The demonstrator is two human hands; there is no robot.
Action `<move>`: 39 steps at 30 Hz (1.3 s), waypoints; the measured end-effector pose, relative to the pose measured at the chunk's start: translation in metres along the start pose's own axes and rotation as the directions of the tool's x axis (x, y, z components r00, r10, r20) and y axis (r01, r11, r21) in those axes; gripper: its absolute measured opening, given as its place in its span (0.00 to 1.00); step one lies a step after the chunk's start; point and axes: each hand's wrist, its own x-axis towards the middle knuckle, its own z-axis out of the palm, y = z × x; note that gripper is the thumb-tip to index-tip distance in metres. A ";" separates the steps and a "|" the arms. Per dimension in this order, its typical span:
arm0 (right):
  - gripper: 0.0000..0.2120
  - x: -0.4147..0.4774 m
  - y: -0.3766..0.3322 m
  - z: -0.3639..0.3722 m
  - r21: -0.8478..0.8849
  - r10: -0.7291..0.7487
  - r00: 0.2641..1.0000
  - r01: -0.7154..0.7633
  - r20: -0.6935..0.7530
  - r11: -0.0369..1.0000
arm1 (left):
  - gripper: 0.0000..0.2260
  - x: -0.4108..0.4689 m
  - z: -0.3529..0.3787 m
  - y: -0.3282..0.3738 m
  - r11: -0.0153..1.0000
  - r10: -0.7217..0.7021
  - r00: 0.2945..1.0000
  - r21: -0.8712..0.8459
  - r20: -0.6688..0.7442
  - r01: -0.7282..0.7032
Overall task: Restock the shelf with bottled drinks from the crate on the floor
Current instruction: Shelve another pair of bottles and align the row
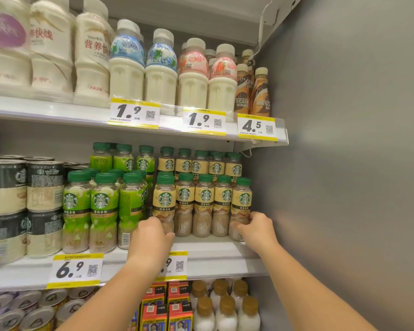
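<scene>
Bracketing the front row of tan-label coffee bottles (202, 206) on the middle shelf (210, 253), both hands are seen at work. The left hand (152, 235) is cupped against the base of the leftmost tan bottle (164, 206), fingers wrapped round its far side, thumb at about 3 o'clock. The right hand (255, 229) is pressed to the lower part of the rightmost tan bottle (240, 209), fingers curled on it; whether either grip is truly clamped or just nudging cannot be told. The crate is not in view.

Judged from this, the row is being squared up or slid. It would be done best with pressure kept low, near the bases, and equal from both sides, so that the tall bottles are pushed rather than tipped.

Room is tight. At 3 o'clock the grey side wall (344, 163) stands just beside the right hand. At 9 o'clock the green-label bottles (103, 211) are close to the left hand. At 12 o'clock a second row is packed just behind. At 6 o'clock a strip of bare shelf is left before the price-tag rail (77, 271), the only open room.
</scene>
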 end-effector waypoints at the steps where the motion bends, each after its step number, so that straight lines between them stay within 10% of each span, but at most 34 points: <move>1: 0.17 0.003 0.001 0.001 -0.004 0.001 1.000 -0.001 0.008 1.000 | 0.14 0.000 -0.001 0.002 1.000 0.004 1.000 0.012 0.005 -0.004; 39: 0.27 -0.009 -0.015 -0.004 -0.275 -0.051 0.999 0.053 0.014 0.960 | 0.19 -0.010 -0.028 0.001 0.991 0.016 1.000 0.129 0.025 -0.019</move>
